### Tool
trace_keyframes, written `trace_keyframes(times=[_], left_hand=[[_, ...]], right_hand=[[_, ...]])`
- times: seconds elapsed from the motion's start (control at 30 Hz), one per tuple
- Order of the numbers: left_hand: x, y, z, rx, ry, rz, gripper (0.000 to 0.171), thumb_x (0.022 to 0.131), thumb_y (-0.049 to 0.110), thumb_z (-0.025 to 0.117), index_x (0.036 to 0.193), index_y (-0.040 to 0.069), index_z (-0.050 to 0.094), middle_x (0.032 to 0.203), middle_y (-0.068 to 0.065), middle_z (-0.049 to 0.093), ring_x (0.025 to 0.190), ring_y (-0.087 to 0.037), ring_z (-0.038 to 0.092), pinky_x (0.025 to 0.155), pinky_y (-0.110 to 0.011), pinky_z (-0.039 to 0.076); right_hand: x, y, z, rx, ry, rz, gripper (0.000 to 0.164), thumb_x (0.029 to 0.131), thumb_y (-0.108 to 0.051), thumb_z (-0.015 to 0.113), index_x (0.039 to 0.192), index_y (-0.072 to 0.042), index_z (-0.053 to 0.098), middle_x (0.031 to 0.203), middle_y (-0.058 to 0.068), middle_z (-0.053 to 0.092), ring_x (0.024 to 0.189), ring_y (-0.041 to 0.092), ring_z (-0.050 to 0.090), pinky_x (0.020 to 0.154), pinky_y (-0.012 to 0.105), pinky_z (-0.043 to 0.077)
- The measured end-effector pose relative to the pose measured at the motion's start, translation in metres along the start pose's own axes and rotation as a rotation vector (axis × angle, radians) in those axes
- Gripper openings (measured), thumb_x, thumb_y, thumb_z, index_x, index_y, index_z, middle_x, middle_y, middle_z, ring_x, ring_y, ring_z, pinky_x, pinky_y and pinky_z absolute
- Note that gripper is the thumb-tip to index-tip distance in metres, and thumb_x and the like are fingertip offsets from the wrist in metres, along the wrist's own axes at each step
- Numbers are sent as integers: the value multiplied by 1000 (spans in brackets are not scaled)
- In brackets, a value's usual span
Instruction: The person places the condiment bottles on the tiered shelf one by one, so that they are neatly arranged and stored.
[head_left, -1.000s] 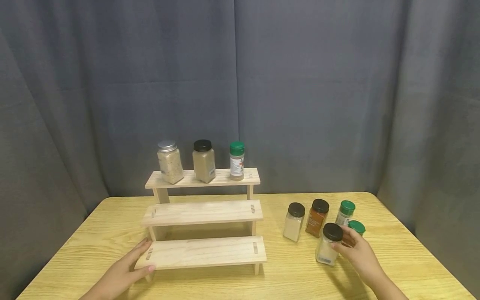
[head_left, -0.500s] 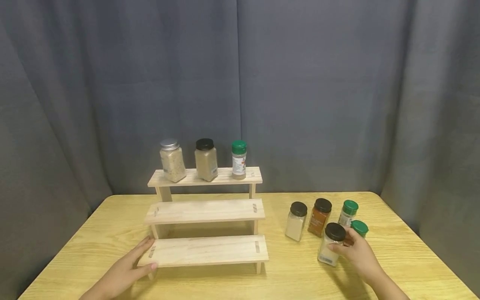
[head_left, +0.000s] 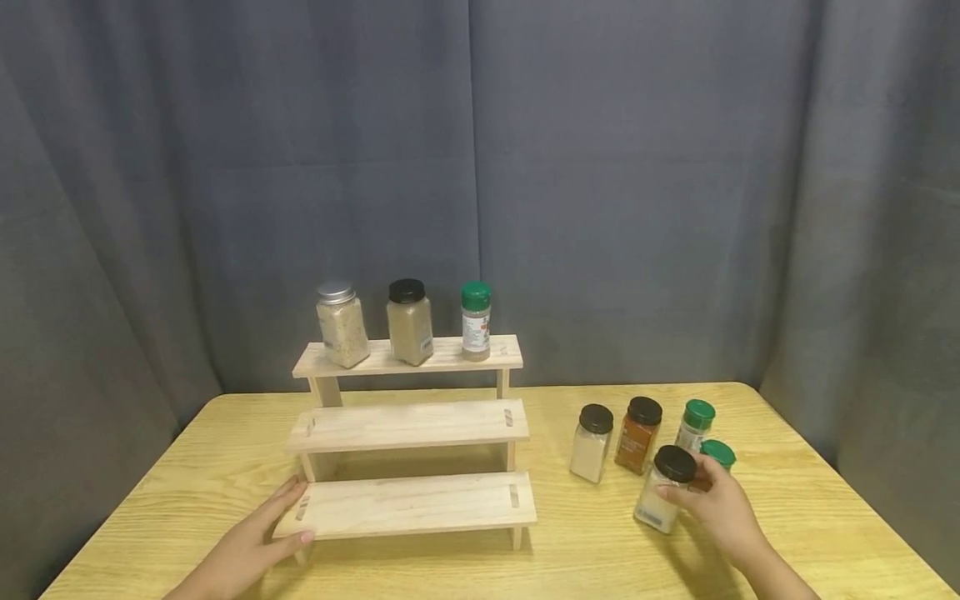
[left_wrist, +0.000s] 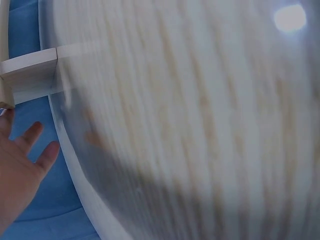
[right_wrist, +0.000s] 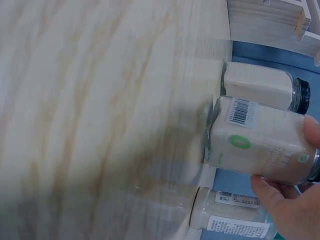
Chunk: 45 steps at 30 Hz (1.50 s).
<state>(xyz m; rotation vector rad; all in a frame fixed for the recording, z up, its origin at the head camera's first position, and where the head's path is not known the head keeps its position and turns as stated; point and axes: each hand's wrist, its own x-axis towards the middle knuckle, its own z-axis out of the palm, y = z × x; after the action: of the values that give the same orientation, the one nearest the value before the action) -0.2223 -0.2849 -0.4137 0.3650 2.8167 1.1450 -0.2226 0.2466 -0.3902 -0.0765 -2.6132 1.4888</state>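
Observation:
In the head view my left hand (head_left: 247, 537) rests at the left end of the bottom step of a three-tier wooden rack (head_left: 412, 506). Its thumb lies at the step's front edge and its fingers at the back; in the left wrist view the fingers are spread and fairly straight. My right hand (head_left: 716, 512) holds a square glass jar (head_left: 655, 502) of pale powder with a black lid, thumb on one side and fingers on the other. The jar leans a little, close over the table. A barcode label and a green mark show on it in the right wrist view (right_wrist: 260, 140).
Beside the held jar stand a second pale jar (head_left: 589, 454), a jar of red-brown spice (head_left: 636, 442) and two green-lidded bottles (head_left: 692, 429), one partly hidden by my right hand. The top step carries a silver-lidded jar (head_left: 342, 332), a black-lidded jar (head_left: 410, 332) and a green-lidded bottle (head_left: 476, 329).
The jar in my right hand tips slightly further, its lid shifting a little to the right. My left hand stays at the rack, and the head view sways slightly.

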Motion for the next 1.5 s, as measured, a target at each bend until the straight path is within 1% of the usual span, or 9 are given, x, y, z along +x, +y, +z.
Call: trace_keyframes(times=[0.2,0.5,0.73,0.87,1.0,1.2,1.3,1.4,1.5], left_hand=[[0,0,3,28,56,57,70,82,42,54,135,4,28,139,-20,17,123,-42,16,89,-64,17],[-1,1,0,12,11,7,70,83,44,52,136,6,25,141,-18,14,124,-43,12,89,-64,15],[-2,-2,2,-5,19,24,69,83,42,52,136,6,25,141,-19,13,123,-43,13,87,-65,15],[-1,-2,3,-8,31,28,70,83,42,53,136,5,26,140,-19,14,124,-43,13,88,-64,15],[-2,-1,2,-2,45,28,70,82,43,54,135,5,27,140,-19,15,124,-42,13,89,-63,15],[-3,0,0,-4,19,11,70,83,43,52,136,6,25,141,-19,13,123,-44,12,87,-65,16],[-4,0,-2,-3,14,13,70,83,42,51,136,5,24,141,-20,12,123,-45,11,87,-66,16],[-3,-1,-1,-13,12,28,69,84,41,51,136,4,24,140,-20,11,123,-45,11,86,-66,15],[-2,-1,0,-27,3,35,69,84,40,51,136,4,23,141,-20,10,123,-46,10,85,-67,15]], right_hand=[[-5,-6,-4,-13,10,1,69,76,-31,65,124,6,32,114,23,45,106,38,43,83,45,41],[-9,-21,0,16,31,-27,65,76,-31,65,123,3,36,115,20,46,104,33,44,82,43,42],[-12,-33,6,9,66,-95,59,75,-30,67,120,0,43,112,15,48,98,21,46,85,45,39],[-13,-40,10,32,55,-125,56,75,-29,67,119,-2,45,112,11,48,95,12,45,85,38,42],[-14,-50,14,56,48,-161,54,76,-28,66,119,-3,47,112,8,48,95,10,45,82,30,44],[-13,-67,21,80,66,-215,52,76,-26,67,119,-4,48,109,7,51,92,9,48,79,22,44],[-10,-75,26,90,67,-235,51,75,-27,68,118,-5,50,102,7,54,90,12,49,80,26,44],[-9,-82,29,106,59,-242,50,74,-28,69,116,-7,51,95,8,56,90,17,49,82,35,42],[-9,-88,33,122,47,-227,51,73,-28,69,115,-8,51,96,9,57,93,21,50,82,41,41]])
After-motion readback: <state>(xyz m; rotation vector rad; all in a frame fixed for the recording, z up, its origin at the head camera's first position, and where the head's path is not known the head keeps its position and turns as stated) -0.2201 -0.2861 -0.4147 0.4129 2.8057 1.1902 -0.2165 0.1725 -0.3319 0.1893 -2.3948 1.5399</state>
